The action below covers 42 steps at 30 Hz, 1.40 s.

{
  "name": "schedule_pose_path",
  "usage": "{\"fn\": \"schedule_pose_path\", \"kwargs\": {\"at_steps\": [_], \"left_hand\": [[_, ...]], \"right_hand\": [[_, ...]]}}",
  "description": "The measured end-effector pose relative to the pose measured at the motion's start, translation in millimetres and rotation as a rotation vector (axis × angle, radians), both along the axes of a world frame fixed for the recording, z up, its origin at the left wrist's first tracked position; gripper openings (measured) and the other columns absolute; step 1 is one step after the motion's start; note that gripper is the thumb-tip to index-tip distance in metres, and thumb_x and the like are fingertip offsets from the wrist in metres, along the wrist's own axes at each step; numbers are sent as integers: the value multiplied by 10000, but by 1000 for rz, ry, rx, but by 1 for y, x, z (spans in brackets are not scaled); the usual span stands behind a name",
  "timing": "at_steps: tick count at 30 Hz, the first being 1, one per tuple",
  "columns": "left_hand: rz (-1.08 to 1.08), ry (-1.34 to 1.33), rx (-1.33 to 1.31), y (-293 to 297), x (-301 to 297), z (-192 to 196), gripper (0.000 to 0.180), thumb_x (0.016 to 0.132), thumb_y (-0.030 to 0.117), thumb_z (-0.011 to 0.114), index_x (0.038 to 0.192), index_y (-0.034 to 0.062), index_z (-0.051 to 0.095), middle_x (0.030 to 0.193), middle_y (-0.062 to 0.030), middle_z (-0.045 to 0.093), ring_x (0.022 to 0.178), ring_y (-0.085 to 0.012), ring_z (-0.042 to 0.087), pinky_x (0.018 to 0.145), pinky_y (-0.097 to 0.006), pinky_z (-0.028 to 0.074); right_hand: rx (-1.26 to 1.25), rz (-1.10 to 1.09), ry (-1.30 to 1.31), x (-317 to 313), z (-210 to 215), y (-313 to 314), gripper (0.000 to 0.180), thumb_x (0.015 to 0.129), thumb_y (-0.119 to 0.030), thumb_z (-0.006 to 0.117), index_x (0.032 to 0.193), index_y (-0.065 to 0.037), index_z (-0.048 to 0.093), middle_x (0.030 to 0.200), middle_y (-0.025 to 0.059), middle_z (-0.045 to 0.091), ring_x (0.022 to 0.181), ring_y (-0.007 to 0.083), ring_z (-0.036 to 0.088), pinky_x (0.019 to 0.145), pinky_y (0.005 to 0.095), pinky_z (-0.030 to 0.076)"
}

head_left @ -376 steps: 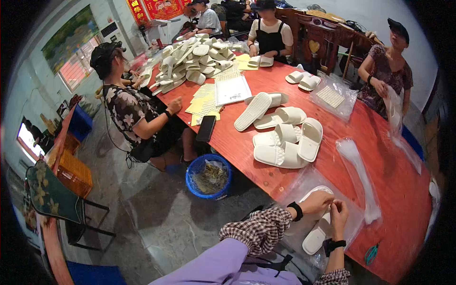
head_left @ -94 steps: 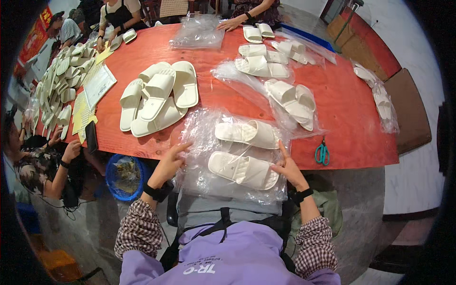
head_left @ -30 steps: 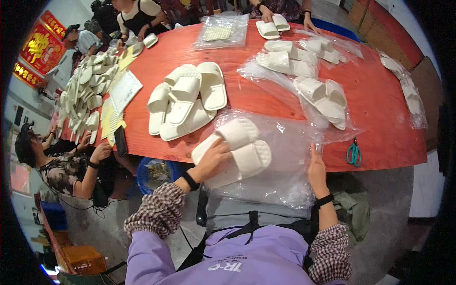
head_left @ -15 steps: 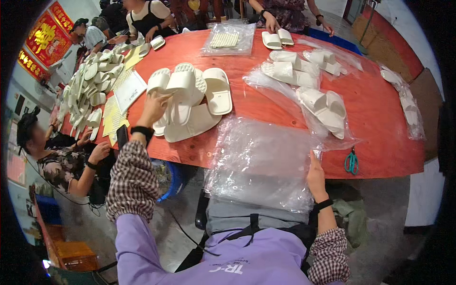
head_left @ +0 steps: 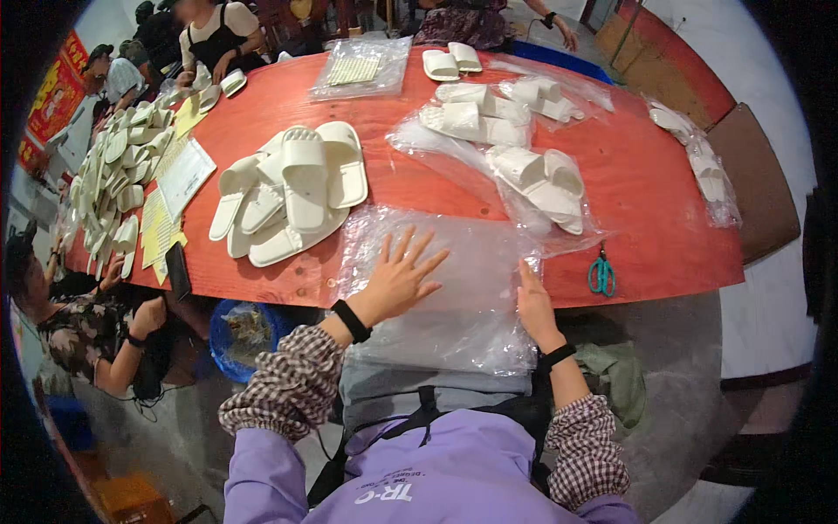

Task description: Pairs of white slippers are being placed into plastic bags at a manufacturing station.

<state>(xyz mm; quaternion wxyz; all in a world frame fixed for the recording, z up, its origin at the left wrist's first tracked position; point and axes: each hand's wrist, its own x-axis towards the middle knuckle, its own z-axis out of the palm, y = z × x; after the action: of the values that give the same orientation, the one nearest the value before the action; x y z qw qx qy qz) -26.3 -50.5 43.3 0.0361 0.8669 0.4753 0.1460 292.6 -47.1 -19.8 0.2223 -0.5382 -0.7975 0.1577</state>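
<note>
A stack of clear plastic bags (head_left: 467, 327) hangs over the table's near edge toward my lap. My left hand (head_left: 400, 278) is open above the bags, its fingers spread and holding nothing. At the stack's right edge, my right hand (head_left: 536, 307) grips the bags, with part of its fingers hidden. Several white slippers (head_left: 304, 179) lie in a heap just beyond my left hand, some on top of others. To the right of the bags, white slippers in clear plastic (head_left: 546, 188) rest on the table.
Teal-handled scissors (head_left: 601, 275) lie by the red table's (head_left: 663, 236) near right edge. A large slipper pile (head_left: 122, 166), yellow sheets (head_left: 159, 229) and a dark phone (head_left: 178, 269) are at left. A blue bin (head_left: 229, 367) stands below. Other people (head_left: 218, 35) sit around the table.
My left hand has left the slipper heap and moved right, over the bags, with its fingers spread. My right hand stays on the bags' edge. The view has shifted to the right.
</note>
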Motion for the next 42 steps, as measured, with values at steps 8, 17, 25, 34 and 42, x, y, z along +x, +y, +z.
{"fn": "schedule_pose_path", "kwargs": {"at_steps": [8, 17, 25, 34, 42], "left_hand": [[98, 190, -125, 41, -27, -52, 655, 947, 556, 437, 1521, 293, 263, 1606, -116, 120, 1461, -424, 81, 1101, -693, 78], [43, 159, 56, 38, -18, -43, 562, 836, 283, 605, 1370, 159, 480, 1483, -171, 351, 1399, -424, 266, 1088, -689, 178], [77, 133, -147, 19, -12, -37, 616, 899, 498, 560, 1412, 183, 429, 1518, -182, 291, 1413, -452, 217, 1030, -723, 241], [102, 78, -121, 25, -2, -39, 643, 881, 520, 581, 1371, 127, 447, 1514, -239, 251, 1422, -464, 177, 1018, -740, 238], [198, -87, -205, 33, -23, -52, 990, 710, 593, 735, 1486, 140, 319, 1581, -233, 91, 1445, -482, 36, 1075, -729, 35]], "right_hand": [[-104, -116, -38, -3, 32, -6, 601, 930, -163, 532, 1479, -65, 306, 1459, 211, 401, 1268, 374, 474, 989, 434, 461], [-67, -181, -148, -1, 42, -18, 732, 829, -316, 683, 1434, -42, 375, 1506, 223, 324, 1137, 427, 560, 878, 472, 503], [68, 636, -335, -48, 87, -39, 750, 783, -467, 705, 1443, -250, 424, 1530, 139, 322, 1359, 390, 329, 1119, 596, 193], [-135, 691, -338, -27, 56, -14, 694, 845, -527, 617, 1448, -246, 419, 1555, 112, 280, 1431, 360, 227, 1125, 610, 179], [-59, 303, -275, 1, 19, 39, 804, 843, -462, 649, 1508, -178, 298, 1564, 188, 206, 1425, 419, 199, 1143, 570, 164]]}}
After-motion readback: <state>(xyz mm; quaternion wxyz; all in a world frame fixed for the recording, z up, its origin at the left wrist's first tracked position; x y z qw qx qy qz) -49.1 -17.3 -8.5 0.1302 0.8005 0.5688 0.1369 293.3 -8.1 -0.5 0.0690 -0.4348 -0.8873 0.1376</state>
